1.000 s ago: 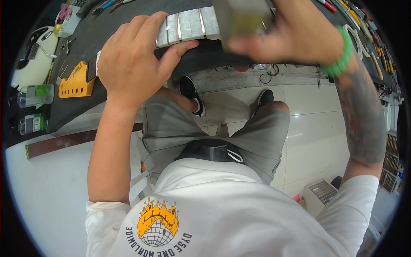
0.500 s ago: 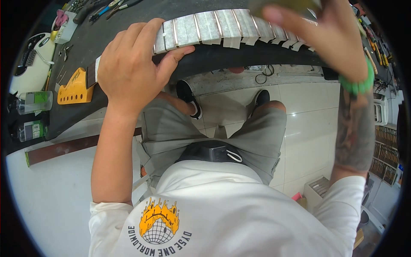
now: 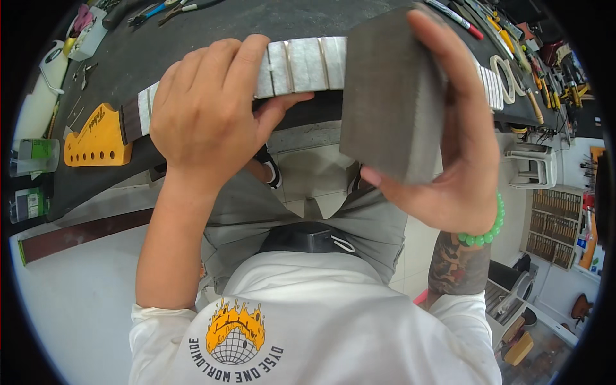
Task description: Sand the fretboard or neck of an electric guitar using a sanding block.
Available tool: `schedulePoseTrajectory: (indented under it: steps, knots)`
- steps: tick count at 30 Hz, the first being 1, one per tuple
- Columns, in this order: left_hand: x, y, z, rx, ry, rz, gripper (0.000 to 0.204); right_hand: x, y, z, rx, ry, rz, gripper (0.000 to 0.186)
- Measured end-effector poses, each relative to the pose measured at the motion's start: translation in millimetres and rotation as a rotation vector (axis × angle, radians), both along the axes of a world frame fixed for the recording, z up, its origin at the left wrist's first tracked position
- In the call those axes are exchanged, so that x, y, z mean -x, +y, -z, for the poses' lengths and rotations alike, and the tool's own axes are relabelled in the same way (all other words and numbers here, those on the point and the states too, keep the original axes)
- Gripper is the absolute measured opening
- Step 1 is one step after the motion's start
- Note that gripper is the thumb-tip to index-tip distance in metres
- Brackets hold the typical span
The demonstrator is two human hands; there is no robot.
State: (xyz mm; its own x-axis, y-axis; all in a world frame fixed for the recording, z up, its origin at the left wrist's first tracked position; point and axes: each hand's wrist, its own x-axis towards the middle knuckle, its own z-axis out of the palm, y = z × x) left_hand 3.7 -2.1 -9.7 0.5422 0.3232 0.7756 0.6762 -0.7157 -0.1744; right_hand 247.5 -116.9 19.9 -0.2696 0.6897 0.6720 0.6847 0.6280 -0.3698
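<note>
When viewed from above, found a dark bench (image 3: 308, 18) across the far side, with tools (image 3: 507, 38) strewn along its right end. Located at the near edge of the bench: a guitar neck (image 3: 305, 64), running crosswise, face up, partly hidden by the left hand (image 3: 208, 106) and the block (image 3: 388, 96). Judged light, stiff and hard-wearing in the wood, yet prone to rock if pressed at one end; best taken by back and sides. Noted the block as dark grey, broad-faced and tilted, in front of the neck in this view; cannot tell whether touching it. Judged rigid and fairly weighty, with flat faces apt to slip; best held by opposite edges. Recorded for the right hand (image 3: 468, 147): spread wide, pinching the block between fingers at the upper edge and thumb below. Recorded for the left hand: curled over the neck, with thumb laid along the near side. Observed at the left end a yellow headstock (image 3: 99, 141), free of both hands. Noted lastly pale tape (image 3: 305, 58) between slim metal frets (image 3: 288, 67), judged easily scuffed.
</note>
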Motion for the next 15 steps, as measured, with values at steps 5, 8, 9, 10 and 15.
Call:
schedulePoseTrajectory:
  steps: [5, 8, 9, 10, 15]
  knots:
    - [2, -1, 2, 0.062, -0.031, -0.009, 0.057, 43, -17, -38, 0.157, -0.221, 0.25, 0.1]
    - [3, -1, -1, 0.085, -0.015, -0.016, 0.057, 62, -25, -23, 0.194, -0.157, 0.388, 0.095]
    - [2, -2, -2, 0.119, -0.006, -0.013, 0.057, 72, -25, -18, 0.147, -0.144, 0.376, 0.094]
    - [1, -1, -3, 0.153, 0.005, -0.008, 0.057, 80, -22, -12, 0.099, -0.13, 0.364, 0.092]
    - [3, 1, -1, 0.141, -0.012, -0.002, 0.058, 89, -4, -1, -0.19, -0.067, 0.593, 0.062]
